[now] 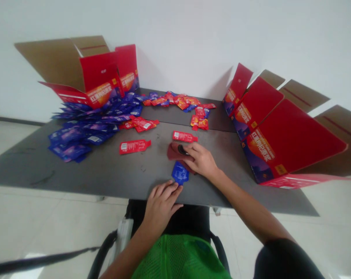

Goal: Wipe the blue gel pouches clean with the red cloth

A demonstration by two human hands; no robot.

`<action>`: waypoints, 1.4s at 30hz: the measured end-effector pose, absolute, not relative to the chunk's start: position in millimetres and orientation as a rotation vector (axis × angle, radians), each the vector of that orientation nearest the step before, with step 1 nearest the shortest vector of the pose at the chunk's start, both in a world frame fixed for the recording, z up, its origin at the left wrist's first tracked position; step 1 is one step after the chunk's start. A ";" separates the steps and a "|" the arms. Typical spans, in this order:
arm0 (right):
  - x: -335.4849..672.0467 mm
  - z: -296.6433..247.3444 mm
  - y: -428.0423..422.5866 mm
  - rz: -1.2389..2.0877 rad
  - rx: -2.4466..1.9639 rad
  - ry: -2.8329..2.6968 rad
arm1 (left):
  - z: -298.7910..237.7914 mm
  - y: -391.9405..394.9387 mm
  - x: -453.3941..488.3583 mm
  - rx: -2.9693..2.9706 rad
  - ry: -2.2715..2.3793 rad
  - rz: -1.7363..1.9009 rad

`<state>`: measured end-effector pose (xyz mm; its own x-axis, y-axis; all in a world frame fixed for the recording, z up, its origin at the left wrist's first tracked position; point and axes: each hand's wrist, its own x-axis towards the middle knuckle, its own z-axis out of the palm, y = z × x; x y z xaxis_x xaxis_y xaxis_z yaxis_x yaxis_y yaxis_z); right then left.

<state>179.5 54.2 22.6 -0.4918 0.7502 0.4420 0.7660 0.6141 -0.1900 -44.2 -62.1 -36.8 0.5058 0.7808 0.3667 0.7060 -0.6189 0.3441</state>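
My right hand (pixel 202 159) rests on the dark table (pixel 111 170), fingers closed over a dark red pouch (pixel 173 152) with a black cap. A blue sachet (pixel 179 173) lies just under that hand. My left hand (pixel 161 201) lies flat at the table's near edge, fingers stretched out, fingertips just short of the blue sachet. Two red sachets lie nearby, one (pixel 185 136) just beyond my right hand and one (pixel 134 146) to the left.
A heap of blue sachets (pixel 85 130) spreads at the left below an open red carton (pixel 96 79). Red and orange sachets (pixel 178 102) lie along the far edge. A big open red carton (pixel 276 139) lies at the right. White wall behind.
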 end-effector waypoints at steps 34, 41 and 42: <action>169.8 12.5 20.9 0.129 -1.058 -2.427 | -33.3 -61.7 -44.5 2.551 1.303 0.742; 190.6 7.6 75.1 0.063 -1.305 -2.375 | -33.1 -60.1 -45.1 2.531 1.274 0.757; 192.6 13.6 80.2 0.024 -1.332 -2.355 | -33.1 -60.1 -45.0 2.524 1.274 0.761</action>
